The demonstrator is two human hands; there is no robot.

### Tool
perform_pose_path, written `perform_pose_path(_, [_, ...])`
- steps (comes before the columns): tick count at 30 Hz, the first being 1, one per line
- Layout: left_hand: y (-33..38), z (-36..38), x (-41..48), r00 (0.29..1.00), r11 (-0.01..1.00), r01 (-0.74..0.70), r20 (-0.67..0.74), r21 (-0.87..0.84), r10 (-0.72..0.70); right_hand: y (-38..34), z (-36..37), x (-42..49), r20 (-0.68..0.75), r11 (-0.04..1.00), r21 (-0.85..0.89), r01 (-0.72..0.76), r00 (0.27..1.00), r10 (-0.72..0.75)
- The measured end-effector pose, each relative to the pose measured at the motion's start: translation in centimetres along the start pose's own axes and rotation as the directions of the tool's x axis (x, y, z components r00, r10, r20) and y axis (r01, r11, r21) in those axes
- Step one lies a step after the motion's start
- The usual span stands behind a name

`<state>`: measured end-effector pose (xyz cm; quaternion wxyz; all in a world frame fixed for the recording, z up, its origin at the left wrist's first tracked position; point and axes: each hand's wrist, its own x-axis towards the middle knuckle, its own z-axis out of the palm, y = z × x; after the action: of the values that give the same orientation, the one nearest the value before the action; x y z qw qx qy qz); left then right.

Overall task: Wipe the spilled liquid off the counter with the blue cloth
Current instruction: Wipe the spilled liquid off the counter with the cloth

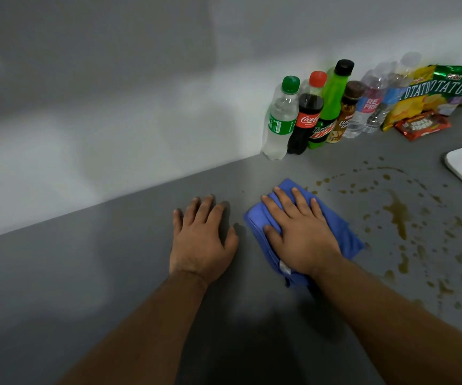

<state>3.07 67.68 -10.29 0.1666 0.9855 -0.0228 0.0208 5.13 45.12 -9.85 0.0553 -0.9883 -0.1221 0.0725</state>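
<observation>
Pressing our right hand (302, 232) flat on the blue cloth (260, 218), fingers straight and spread, we rest our left hand (200, 240) palm-down on the bare grey counter (85, 273) just beside it, fingers relaxed and holding nothing. A pale wall backs the counter, with a row of drink bottles (307, 118) and snack bags (432, 98) along it. Folded and rumpled, the cloth sits at the left edge of the brown spilled liquid (399, 215), which lies in streaks and drops.
</observation>
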Motion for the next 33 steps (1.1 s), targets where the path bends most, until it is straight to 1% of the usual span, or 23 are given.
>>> perform_pose_path(3, [-0.1,0.1,0.0,1.0,1.0,0.008,-0.014,-0.023,-0.008,-1.6,0.0,2.3,0.022,0.999,-0.023,0.034,0.999,-0.034])
perform_pose_path(6, [-0.1,0.2,0.0,1.0,0.999,0.012,-0.01,-0.032,-0.012,-1.4,0.4,1.1,0.028,0.988,-0.018,0.153,0.988,-0.152])
perform_pose_path(8, [0.0,0.1,0.0,1.0,1.0,0.01,-0.01,-0.023,-0.01,-0.2,0.5,-0.1,0.022,0.984,-0.001,0.18,0.984,-0.179])
perform_pose_path(10, [-0.1,0.0,0.0,1.0,1.0,0.009,-0.006,-0.018,-0.009,0.7,0.4,-0.4,0.017,0.99,0.002,0.142,0.99,-0.142])
perform_pose_path(12, [0.0,0.0,0.0,1.0,1.0,0.004,0.005,-0.013,-0.004,0.8,0.3,0.3,0.003,0.998,-0.012,0.069,0.998,-0.069])
perform_pose_path(15, [-0.1,0.0,0.1,1.0,1.0,0.003,0.017,0.0,-0.003,-1.0,0.0,3.1,-0.009,0.999,0.0,-0.038,0.999,0.038])
perform_pose_path(17, [-0.1,0.0,0.1,1.0,1.0,-0.001,0.02,0.001,0.001,-2.5,-0.2,4.6,0.008,0.999,0.012,-0.052,0.999,0.052])
perform_pose_path(19, [0.0,0.0,0.1,1.0,1.0,-0.003,0.015,-0.004,0.003,-3.1,-0.2,4.7,0.016,1.0,0.007,0.015,1.0,-0.015])
perform_pose_path(22, [0.0,0.0,0.1,1.0,1.0,-0.003,-0.007,-0.01,0.003,-2.1,-0.3,2.7,0.023,0.986,0.005,0.166,0.986,-0.166])
perform_pose_path(24, [0.0,0.1,0.0,1.0,1.0,-0.006,-0.019,-0.011,0.006,-0.8,-0.4,1.8,0.034,0.979,0.02,0.205,0.978,-0.205])
perform_pose_path(26, [-0.1,0.1,0.0,1.0,1.0,-0.007,-0.016,-0.015,0.007,0.0,-0.4,1.9,0.036,0.982,0.013,0.19,0.981,-0.191])
perform_pose_path(28, [0.0,0.0,0.0,1.0,1.0,-0.008,-0.009,-0.01,0.008,-0.3,-0.4,3.0,0.019,0.991,0.002,0.131,0.991,-0.131])
perform_pose_path(31, [0.0,-0.1,0.1,1.0,1.0,-0.009,0.006,0.001,0.009,-2.5,-0.6,5.4,0.004,1.0,0.017,0.014,1.0,-0.014])
perform_pose_path(33, [0.0,-0.2,0.1,1.0,1.0,-0.009,0.018,0.003,0.009,-3.8,-0.5,5.8,-0.001,1.0,0.021,-0.011,1.0,0.011])
